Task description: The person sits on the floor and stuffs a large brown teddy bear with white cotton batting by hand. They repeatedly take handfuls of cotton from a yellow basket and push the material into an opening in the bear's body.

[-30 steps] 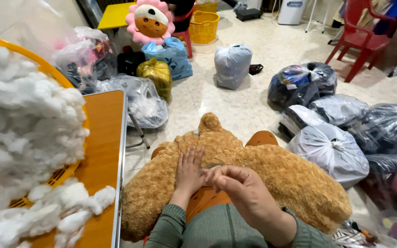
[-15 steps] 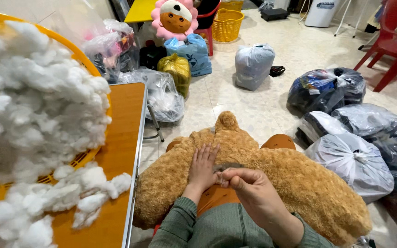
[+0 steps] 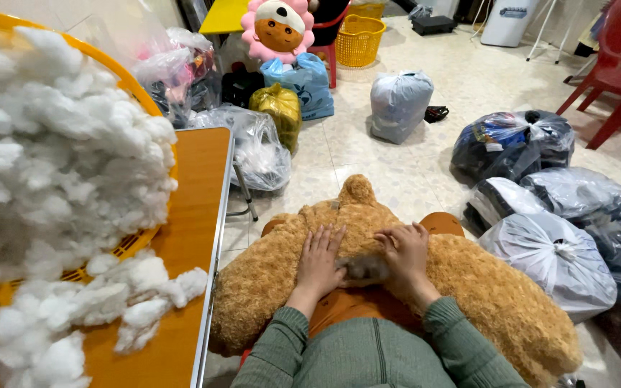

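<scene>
A large tan plush bear (image 3: 483,287) lies across my lap. My left hand (image 3: 319,260) rests flat on its fur, fingers spread. My right hand (image 3: 405,253) presses on the fur just to the right, fingers bent over a small grey opening (image 3: 364,269) between the two hands. To my left, a yellow basket (image 3: 134,241) heaped with white stuffing (image 3: 52,165) sits on an orange table (image 3: 188,215). Loose clumps of stuffing (image 3: 138,294) lie beside it.
Several tied plastic bags (image 3: 548,259) stand on the tiled floor to the right and ahead. A pink flower-shaped plush (image 3: 278,29), a yellow laundry basket (image 3: 359,39) and a red plastic chair (image 3: 612,72) are farther back.
My right hand has opened from a pinching grip and now lies on the fur next to the left hand. The view has shifted slightly.
</scene>
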